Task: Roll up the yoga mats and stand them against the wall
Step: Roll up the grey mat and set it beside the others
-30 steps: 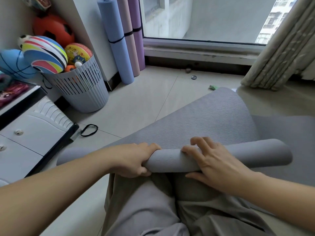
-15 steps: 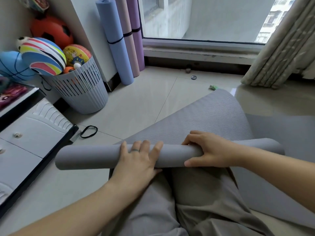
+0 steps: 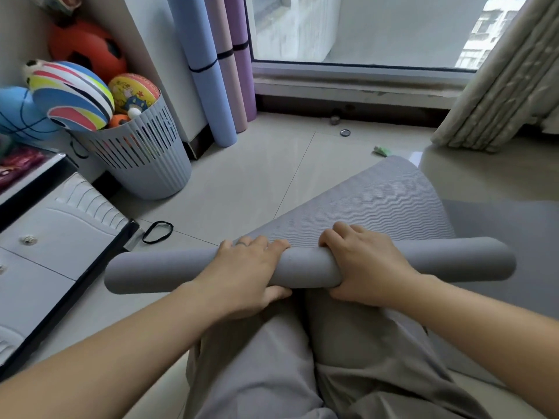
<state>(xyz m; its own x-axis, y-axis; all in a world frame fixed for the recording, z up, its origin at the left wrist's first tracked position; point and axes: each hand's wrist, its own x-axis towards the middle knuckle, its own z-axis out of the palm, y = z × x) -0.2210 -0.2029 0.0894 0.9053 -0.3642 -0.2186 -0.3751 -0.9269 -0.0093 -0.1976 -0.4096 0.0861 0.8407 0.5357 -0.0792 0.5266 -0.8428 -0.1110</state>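
Two hands [image 3: 245,276] [image 3: 367,267] hold grey mat [image 3: 308,267] — three mats [image 3: 205,71] [image 3: 226,71] [image 3: 242,71] upright.

Both bare forearms reach forward from the lower corners of the view and converge toward the middle. The left hand [image 3: 242,273] lies palm-down over the grey mat roll [image 3: 308,267], fingers wrapped over its top and thumb tucked beneath the near side; a ring [image 3: 241,244] sits on one finger. The right hand [image 3: 363,267] grips just beside it, knuckles raised, fingers hooked over the far side, thumb under.
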